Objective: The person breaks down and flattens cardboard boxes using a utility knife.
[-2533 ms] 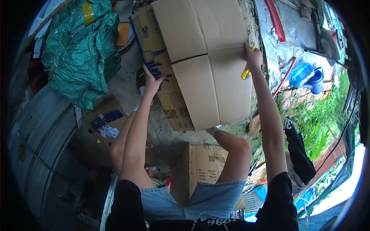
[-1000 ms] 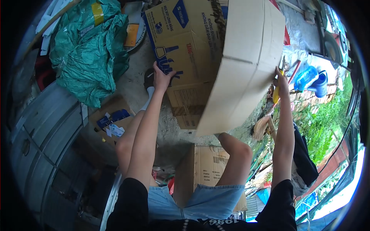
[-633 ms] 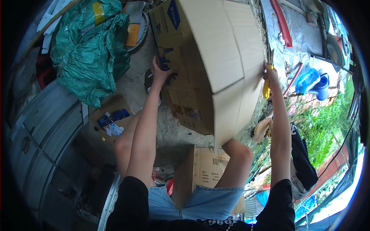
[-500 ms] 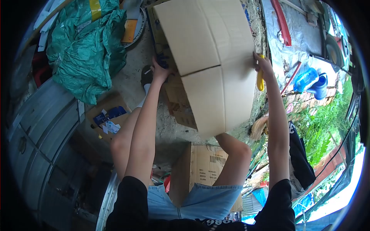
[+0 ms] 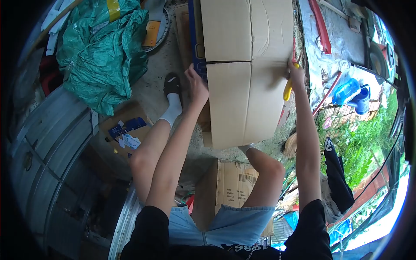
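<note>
A large plain cardboard box (image 5: pixel 229 99) lies in front of me, with a dark seam across its upper face. My left hand (image 5: pixel 198 88) is at its left side, fingers apart and raised near a dark blue box edge (image 5: pixel 197 39). At the right side of the carton, my right hand (image 5: pixel 296 76) is closed around a slim yellow tool (image 5: pixel 287 89). The tool's lower end sticks out below the fingers, and the knuckles are close to the cardboard. The rest of the tool is hidden in the grip.
A printed carton (image 5: pixel 236 184) stands between my legs. Left are a crumpled green sack (image 5: pixel 99 56) and an open box of small items (image 5: pixel 125 132). A blue watering can (image 5: pixel 360 99), a red strip (image 5: pixel 320 28) and grass (image 5: pixel 359 147) are on the right.
The large cardboard box has turned from a slant to nearly straight. My left hand has moved right and up along with its edge, while my right hand keeps the yellow tool.
</note>
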`<state>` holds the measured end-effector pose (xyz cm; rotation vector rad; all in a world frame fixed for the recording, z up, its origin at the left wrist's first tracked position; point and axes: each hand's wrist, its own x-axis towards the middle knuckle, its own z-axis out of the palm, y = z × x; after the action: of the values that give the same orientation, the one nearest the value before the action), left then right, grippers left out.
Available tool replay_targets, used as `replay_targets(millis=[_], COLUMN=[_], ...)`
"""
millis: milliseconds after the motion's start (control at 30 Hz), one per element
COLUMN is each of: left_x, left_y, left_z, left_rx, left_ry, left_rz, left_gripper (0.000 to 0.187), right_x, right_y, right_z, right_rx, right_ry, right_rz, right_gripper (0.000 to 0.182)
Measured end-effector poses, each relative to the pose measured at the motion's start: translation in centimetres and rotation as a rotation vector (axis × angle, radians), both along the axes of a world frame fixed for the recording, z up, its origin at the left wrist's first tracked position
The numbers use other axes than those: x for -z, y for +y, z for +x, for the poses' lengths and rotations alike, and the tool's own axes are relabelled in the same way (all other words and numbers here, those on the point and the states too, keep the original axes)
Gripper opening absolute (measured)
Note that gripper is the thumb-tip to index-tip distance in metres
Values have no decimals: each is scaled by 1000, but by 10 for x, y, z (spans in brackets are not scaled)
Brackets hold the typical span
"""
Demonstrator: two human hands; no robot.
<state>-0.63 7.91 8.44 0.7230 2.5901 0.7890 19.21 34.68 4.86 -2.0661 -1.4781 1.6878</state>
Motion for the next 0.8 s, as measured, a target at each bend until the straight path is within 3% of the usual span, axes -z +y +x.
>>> replay_targets(millis=[67, 100, 167, 200, 267, 300, 333, 400, 533, 600, 633, 700, 733, 767, 800], left_x=[-8, -5, 10, 20, 38, 32, 32, 32, 36, 34, 20, 68, 51, 33, 8], left_y=[9, 9, 1, -6, -20, -22, -24, -26, -29, -28, -21, -41, -29, -19, -8], left_z=[5, 7, 4, -1, -17, -24, -26, -26, -9, -6, -5, -7, -10, -8, -6], left_rx=[-45, -40, -184, -177, -340, -411, -412, -443, -418, -622, -626, -633, -640, -661, -658], left_ry=[-154, -158, -345, -347, -824, -1014, -1012, -1133, -1087, -1244, -1151, -1061, -980, -668, -667], left_rz=[-71, -70, 19, 19, 284, 262, 263, 211, 168, 260, 227, 230, 229, 248, 251], left_gripper=[68, 68, 56, 56, 40, 35, 35, 33, 32, 34, 37, 38, 40, 44, 44], right_x=[7, 12, 21, 13, -14, -18, -13, -9, -30, -27, -19, -8, -19, -30, -41], right_y=[17, 20, 24, 22, 10, 2, 1, -5, -14, -24, -31, -45, -48, -54, -59], right_z=[3, 7, 17, 19, 16, 16, 18, 20, 11, 11, 12, 12, 4, -3, -12], right_rx=[-284, -279, -606, -599, -671, -639, -640, -563, -579, -516, -451, -453, -447, -465, -481], right_ry=[-172, -176, -243, -246, -410, -517, -516, -351, -336, -297, -289, -356, -353, -458, -561], right_rz=[21, 22, 322, 321, 358, 368, 368, 103, 193, 131, 150, 310, 308, 443, 584], right_gripper=[47, 47, 58, 58, 75, 90, 90, 97, 95, 96, 97, 98, 98, 94, 90])
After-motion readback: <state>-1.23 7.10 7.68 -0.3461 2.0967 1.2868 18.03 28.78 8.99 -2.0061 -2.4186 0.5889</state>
